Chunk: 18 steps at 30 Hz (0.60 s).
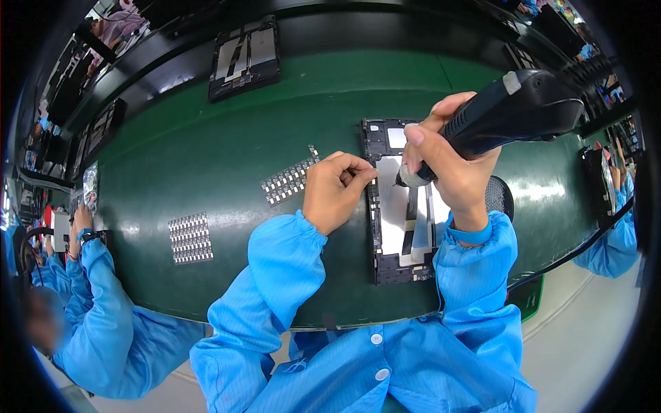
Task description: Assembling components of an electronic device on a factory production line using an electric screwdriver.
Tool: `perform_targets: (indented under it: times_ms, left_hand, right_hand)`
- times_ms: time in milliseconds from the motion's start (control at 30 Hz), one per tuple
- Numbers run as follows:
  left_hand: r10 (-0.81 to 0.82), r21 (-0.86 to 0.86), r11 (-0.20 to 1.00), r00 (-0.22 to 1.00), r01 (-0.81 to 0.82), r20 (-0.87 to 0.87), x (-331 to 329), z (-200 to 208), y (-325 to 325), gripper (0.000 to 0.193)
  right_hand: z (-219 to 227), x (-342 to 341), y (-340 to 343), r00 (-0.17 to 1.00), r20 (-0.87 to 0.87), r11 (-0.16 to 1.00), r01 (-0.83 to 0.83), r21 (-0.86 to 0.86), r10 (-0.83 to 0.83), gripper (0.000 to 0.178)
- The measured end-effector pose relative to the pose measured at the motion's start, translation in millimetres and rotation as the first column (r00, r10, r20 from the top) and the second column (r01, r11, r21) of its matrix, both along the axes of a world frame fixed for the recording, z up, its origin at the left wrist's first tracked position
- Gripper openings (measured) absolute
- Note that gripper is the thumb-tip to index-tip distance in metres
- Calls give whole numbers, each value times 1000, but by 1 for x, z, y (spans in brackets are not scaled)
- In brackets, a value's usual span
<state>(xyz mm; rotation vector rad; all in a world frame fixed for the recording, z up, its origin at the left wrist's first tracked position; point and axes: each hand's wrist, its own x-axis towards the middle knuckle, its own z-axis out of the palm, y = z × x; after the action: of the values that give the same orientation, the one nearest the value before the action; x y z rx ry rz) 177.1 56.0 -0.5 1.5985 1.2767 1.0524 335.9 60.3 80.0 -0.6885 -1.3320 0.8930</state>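
R hand (pixel 456 164) clamped on black handheld tool (pixel 520 113), tip over silver-black rectangular chassis (pixel 392 220) on green worktop (pixel 151 172) | L hand (pixel 336 189) pinched at its L edge, prob. steadying, contents unclear | black-white component sheet (pixel 286 184) adj., likely for reach

My left hand (pixel 327 196) in a near-pinch, my right hand (pixel 460 172) closed in a full grip.
From my remote seat I see my left forearm (pixel 286 255) angle up and inward from the lower edge, the wrist (pixel 318 221) bare past the gathered cuff; the fingers curl, and left thumb (pixel 361 183) and forefinger come close at the tips, though I can't tell whether they touch. My right forearm (pixel 480 268) rises more steeply, that hand slightly higher in view, its right thumb (pixel 430 144) stretched forward.
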Motion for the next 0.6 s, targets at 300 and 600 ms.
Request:
perform_targets:
  times_ms: [300,600]
  left_hand:
    - [-65,-305,946,987,107,145,-8,8,14,16]
    - [-109,-442,884,987,151,119,-10,13,22,14]
  right_hand:
    - [-7,-25,8,999,28,1000,-20,-4,21,31]
    - [-12,-26,11,999,32,999,-14,-36,15,31]
